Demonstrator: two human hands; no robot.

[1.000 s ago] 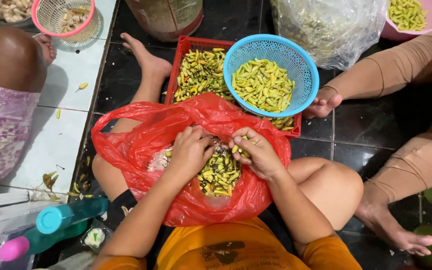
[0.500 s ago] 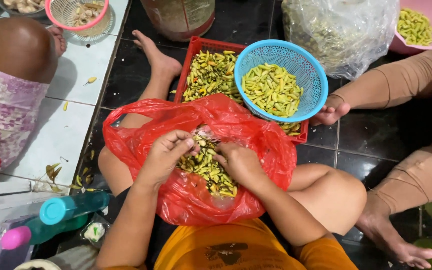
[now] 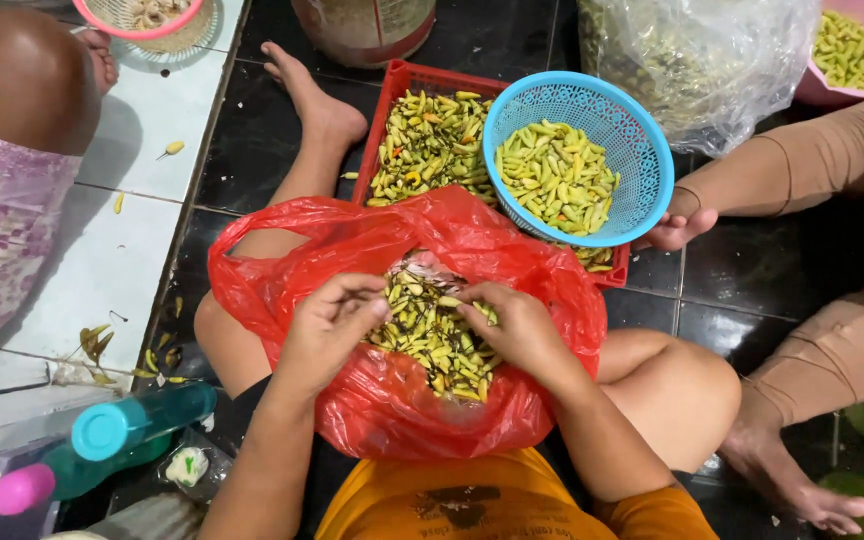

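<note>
Head view: a red plastic bag is seen spread open on the lap, holding a pile of small yellow-green chilies. The left hand is curled, fingertips pinched on chilies at the pile's left edge. The right hand is half closed over the pile's right side; what it grips cannot be told. Just beyond the bag, a red crate of chilies is set, with a blue basket resting on it. A clear bag lies behind. A teal-capped bottle is seen lower left.
</note>
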